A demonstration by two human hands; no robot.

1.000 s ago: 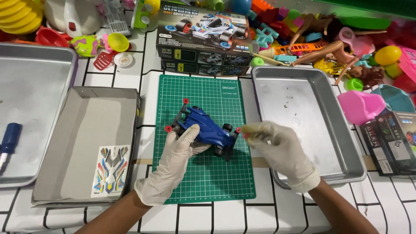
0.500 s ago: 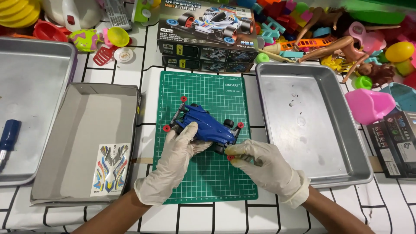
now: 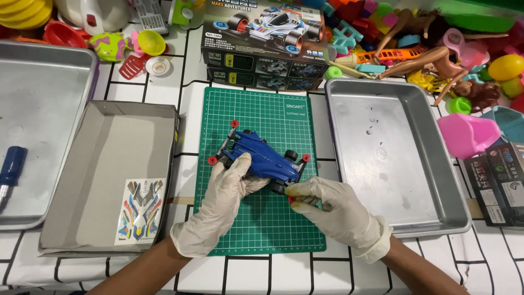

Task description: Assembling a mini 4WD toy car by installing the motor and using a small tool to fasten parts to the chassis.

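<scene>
From the head camera, we see our left hand (image 3: 221, 205) in a white glove laid over the blue toy car (image 3: 261, 159), gripping its near side and holding it down on the green cutting mat (image 3: 262, 229). Our right hand (image 3: 333, 210), also gloved, pinches at the car's right end, fingers closed around a small red roller (image 3: 293, 200) at the corner.

We judge this to be fitting or adjusting work at that corner; a further move would call for a steady hold from the left hand and a fine pinch from the right.

Behind the mat lies a dark box (image 3: 265, 43) with a picture of a white racing car. Left of the mat, an open grey cardboard tray (image 3: 103, 164) holds a colourful sticker sheet (image 3: 141, 210). At the far right lie small dark packages (image 3: 499, 188).
</scene>
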